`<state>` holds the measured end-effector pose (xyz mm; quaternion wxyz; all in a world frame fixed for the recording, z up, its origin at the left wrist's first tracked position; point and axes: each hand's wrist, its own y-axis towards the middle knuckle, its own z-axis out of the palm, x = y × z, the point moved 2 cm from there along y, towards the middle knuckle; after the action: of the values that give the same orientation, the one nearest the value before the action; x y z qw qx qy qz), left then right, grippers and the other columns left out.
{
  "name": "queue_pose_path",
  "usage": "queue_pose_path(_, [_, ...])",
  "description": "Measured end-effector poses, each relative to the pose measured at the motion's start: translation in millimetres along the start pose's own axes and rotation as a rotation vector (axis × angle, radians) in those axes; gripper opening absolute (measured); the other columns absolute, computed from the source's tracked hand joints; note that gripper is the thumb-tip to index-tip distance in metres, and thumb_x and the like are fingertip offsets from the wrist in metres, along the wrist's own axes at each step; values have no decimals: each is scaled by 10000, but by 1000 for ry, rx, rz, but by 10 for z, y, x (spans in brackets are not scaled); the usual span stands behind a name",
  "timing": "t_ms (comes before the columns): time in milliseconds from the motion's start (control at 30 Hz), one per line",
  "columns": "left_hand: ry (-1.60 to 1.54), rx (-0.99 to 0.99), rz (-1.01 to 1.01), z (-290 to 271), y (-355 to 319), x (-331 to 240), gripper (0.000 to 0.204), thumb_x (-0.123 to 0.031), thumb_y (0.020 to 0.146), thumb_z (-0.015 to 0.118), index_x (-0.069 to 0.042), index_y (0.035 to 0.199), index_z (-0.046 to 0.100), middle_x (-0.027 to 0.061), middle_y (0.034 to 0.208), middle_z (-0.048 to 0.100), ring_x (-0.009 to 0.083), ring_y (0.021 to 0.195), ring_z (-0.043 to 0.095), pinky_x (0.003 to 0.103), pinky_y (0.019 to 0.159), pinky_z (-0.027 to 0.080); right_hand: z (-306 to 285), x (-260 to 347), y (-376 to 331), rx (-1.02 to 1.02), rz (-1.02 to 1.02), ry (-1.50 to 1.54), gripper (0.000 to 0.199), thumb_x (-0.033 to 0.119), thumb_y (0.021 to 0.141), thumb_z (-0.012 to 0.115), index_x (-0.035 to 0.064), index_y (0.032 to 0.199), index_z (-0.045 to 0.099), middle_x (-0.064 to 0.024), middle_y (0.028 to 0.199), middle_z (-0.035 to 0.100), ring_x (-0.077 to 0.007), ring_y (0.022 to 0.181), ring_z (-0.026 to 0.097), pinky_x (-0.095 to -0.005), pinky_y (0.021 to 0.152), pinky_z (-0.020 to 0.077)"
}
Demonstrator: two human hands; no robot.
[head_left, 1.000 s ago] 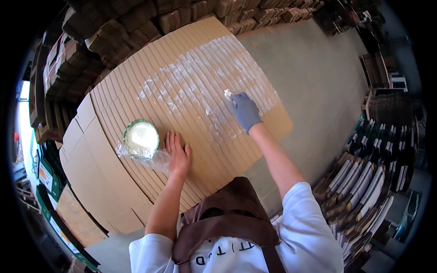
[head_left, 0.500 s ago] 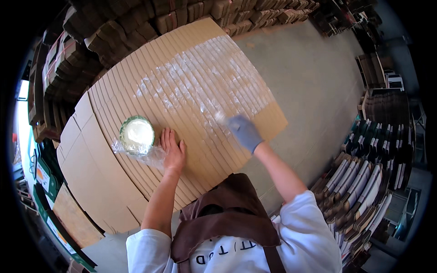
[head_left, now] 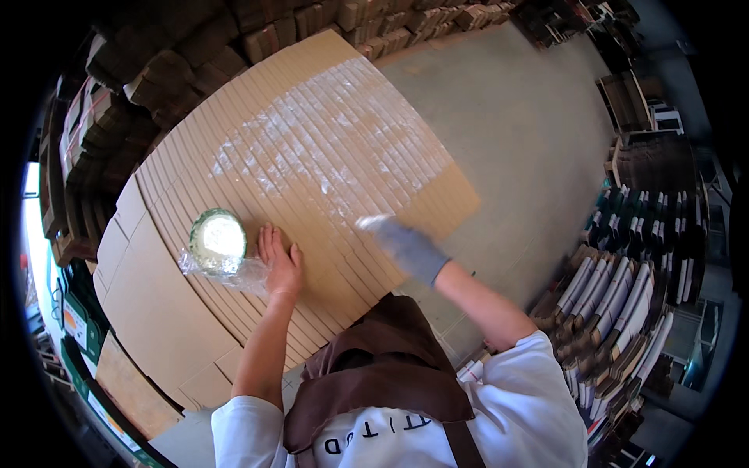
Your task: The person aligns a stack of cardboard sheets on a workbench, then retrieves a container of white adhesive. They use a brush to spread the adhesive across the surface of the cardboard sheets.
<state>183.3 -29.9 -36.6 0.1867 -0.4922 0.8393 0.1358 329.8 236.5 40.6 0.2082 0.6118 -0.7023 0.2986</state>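
Note:
Many cardboard sheets (head_left: pixel 312 265) lie overlapped like shingles, their edges in staggered rows. White, wet-looking smears (head_left: pixel 335 117) cover their far middle part. My bare left hand (head_left: pixel 279 264) lies flat on the near-left cardboard, fingers stretched out. Beside it stands a round green-rimmed bowl (head_left: pixel 219 240) with glossy white stuff inside, on a crumpled piece of clear plastic film (head_left: pixel 238 274). My right hand (head_left: pixel 407 248), in a grey glove, is at the right of the sheets, blurred by motion. A small white-tipped thing (head_left: pixel 376 222) sticks out of its closed fingers; its kind is unclear.
Bundled stacks of cardboard (head_left: pixel 168 82) rise along the far and left sides. Grey floor (head_left: pixel 499 125) stretches to the right of the sheets. Stacks of folded white and brown board (head_left: pixel 605 312) stand at the near right. A brown plywood-like board (head_left: pixel 136 386) is at the near left.
My right hand has swept slightly nearer along the right part of the sheets. My left hand stays flat beside the bowl. The whole view has shifted a little.

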Motion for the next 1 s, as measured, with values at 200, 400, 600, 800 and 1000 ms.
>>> queue_pose_path(200, [38, -25, 23, -35, -29, 54, 551, -235, 931, 580, -15, 1402, 400, 165, 1531, 360, 354, 1438, 296, 562, 1153, 224, -642, -502, 327, -41, 348, 43, 356, 300, 1033, 375, 90, 1211, 601, -184, 1208, 637, -368, 1106, 616, -433, 973, 484])
queue_pose_path(400, [43, -19, 21, -58, 2, -38, 539, -220, 925, 585, -6, 1389, 413, 176, 1519, 372, 368, 1425, 306, 563, 1156, 220, -735, -707, 172, -6, 421, -74, 364, 244, 1034, 364, 87, 1268, 594, -192, 1316, 594, -350, 1181, 593, -421, 1020, 461])
queue_pose_path(600, [47, -15, 19, -57, 2, 9, 545, -217, 925, 586, -6, 1395, 407, 177, 1526, 360, 373, 1425, 305, 566, 1155, 218, -775, -760, 255, -7, 454, -209, 385, 348, 1022, 401, 45, 1152, 601, -186, 1204, 644, -364, 1108, 621, -467, 941, 488])
queue_pose_path(800, [52, 6, 0, -72, -46, 43, 566, -219, 920, 592, -14, 1407, 391, 170, 1538, 347, 371, 1440, 284, 571, 1161, 205, -1264, -947, 533, -140, 725, 186, 324, 269, 1018, 407, 100, 1215, 601, -165, 1235, 630, -296, 1130, 611, -414, 960, 483])
queue_pose_path(1000, [52, 21, -24, -18, -31, 24, 590, -220, 911, 600, -9, 1416, 381, 173, 1538, 346, 378, 1443, 275, 578, 1166, 194, -890, -1065, 626, -221, 300, -18, 407, 340, 1043, 369, 61, 1175, 633, -214, 1174, 658, -303, 1078, 634, -408, 946, 489])
